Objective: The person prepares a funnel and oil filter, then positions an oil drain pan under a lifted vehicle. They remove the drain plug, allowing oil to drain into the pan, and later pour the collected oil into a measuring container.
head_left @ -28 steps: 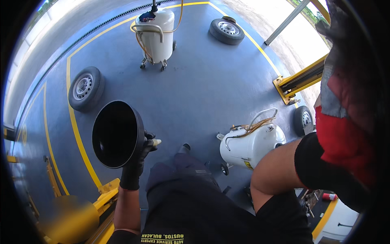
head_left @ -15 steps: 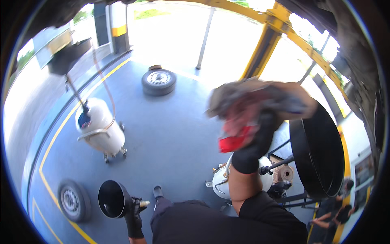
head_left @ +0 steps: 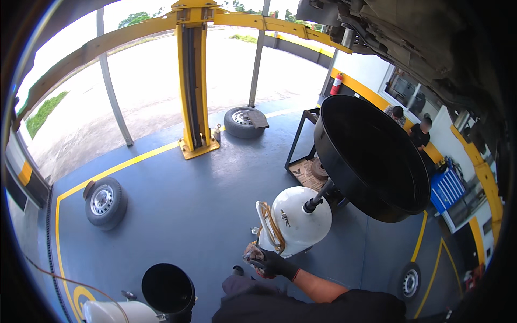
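My right hand (head_left: pixel 272 264), in a black glove, is closed on a crumpled, stained rag (head_left: pixel 252 253) low in front of my body. Just beyond it stands a white oil-drain tank (head_left: pixel 301 215) with a coiled hose (head_left: pixel 273 231) on its side. The tank carries a wide black drain pan (head_left: pixel 371 156) on a post. At the lower left, a deep black funnel (head_left: pixel 168 285) tilts with its wide mouth toward me. My black-gloved left hand (head_left: pixel 187 313) is at its lower right side, mostly hidden, and grips it.
A raised vehicle's underside (head_left: pixel 420 54) hangs overhead at the right. A yellow lift post (head_left: pixel 193 86) stands ahead. Wheels lie at the left (head_left: pixel 105 202), by the post (head_left: pixel 242 123) and at the right (head_left: pixel 410 281). Another white tank (head_left: pixel 116 312) is lower left. Two people (head_left: pixel 420 133) are far right.
My right hand has come down from high in front, bringing the rag low beside the white tank. My view has swung right. The left hand still has the funnel, now lower in view.
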`<move>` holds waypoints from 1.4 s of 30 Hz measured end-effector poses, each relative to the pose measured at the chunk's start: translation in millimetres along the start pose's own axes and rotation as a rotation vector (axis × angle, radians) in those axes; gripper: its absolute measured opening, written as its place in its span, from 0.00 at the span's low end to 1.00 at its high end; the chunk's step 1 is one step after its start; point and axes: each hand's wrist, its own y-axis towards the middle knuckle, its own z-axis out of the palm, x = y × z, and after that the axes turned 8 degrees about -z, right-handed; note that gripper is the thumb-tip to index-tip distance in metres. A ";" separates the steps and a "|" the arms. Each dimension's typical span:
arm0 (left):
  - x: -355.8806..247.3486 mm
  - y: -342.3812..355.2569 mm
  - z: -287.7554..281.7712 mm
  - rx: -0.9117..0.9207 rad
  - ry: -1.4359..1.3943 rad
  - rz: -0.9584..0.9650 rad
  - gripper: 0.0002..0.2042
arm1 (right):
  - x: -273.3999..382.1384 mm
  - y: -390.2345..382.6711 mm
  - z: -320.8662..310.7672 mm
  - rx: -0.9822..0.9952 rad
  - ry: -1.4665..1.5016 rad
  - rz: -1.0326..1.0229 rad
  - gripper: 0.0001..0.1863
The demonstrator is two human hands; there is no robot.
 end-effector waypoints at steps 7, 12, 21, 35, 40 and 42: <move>-178.6 157.5 61.3 0.008 0.120 0.359 0.13 | 28.4 118.8 -56.9 -0.019 0.099 0.144 0.17; -278.8 253.3 89.6 0.357 0.281 0.389 0.15 | 54.6 159.1 -89.5 -0.320 -0.051 -0.023 0.17; -406.1 410.6 168.1 0.772 0.250 0.420 0.17 | -33.5 160.0 -65.2 -0.820 -0.215 0.467 0.21; -612.8 542.7 292.7 1.394 0.142 0.415 0.24 | -91.7 281.3 18.3 -1.602 -0.321 0.974 0.25; -643.1 530.8 342.3 1.500 0.056 0.760 0.21 | -127.4 282.9 15.8 -1.546 -0.583 1.042 0.20; -655.2 522.1 355.5 1.493 0.037 0.796 0.18 | -142.1 280.2 14.0 -1.431 -0.544 1.163 0.22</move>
